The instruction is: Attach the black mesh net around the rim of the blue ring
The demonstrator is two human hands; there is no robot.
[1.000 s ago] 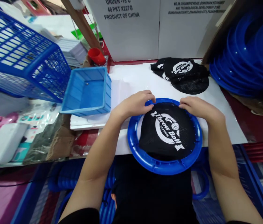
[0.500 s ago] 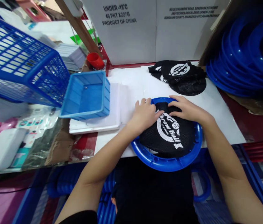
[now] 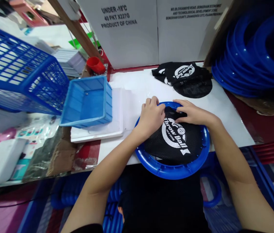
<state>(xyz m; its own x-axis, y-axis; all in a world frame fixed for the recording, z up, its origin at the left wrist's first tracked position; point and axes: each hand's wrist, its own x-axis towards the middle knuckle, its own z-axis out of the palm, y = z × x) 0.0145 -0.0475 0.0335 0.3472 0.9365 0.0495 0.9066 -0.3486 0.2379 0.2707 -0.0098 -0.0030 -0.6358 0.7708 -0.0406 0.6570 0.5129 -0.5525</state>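
Observation:
A blue plastic ring (image 3: 169, 173) rests partly on the table and overhangs its front edge. Inside it lies a round black mesh disc (image 3: 190, 139) printed with white "Throw Ball" lettering. At the upper left of the ring, my left hand (image 3: 151, 115) has its fingers curled and its thumb bent in, pinching the mesh edge by the rim. My right hand (image 3: 190, 111) is at the upper right, its fingers bent over the mesh edge and the ring; the fingertips are partly hidden. The mesh's lower edge sits loosely inside the ring.
More black mesh discs (image 3: 192, 82) lie behind the ring. Stacked blue rings (image 3: 234, 71) fill a carton at right. A light-blue bin (image 3: 85, 121) stands at left on white foam sheets (image 3: 97, 136), beside a blue basket (image 3: 27, 81) and a red cup (image 3: 95, 65). White cartons (image 3: 132, 42) form the back.
My left thumb has drawn in from the printed area towards the fingers at the rim. My right hand stays almost in place. The view has shifted slightly.

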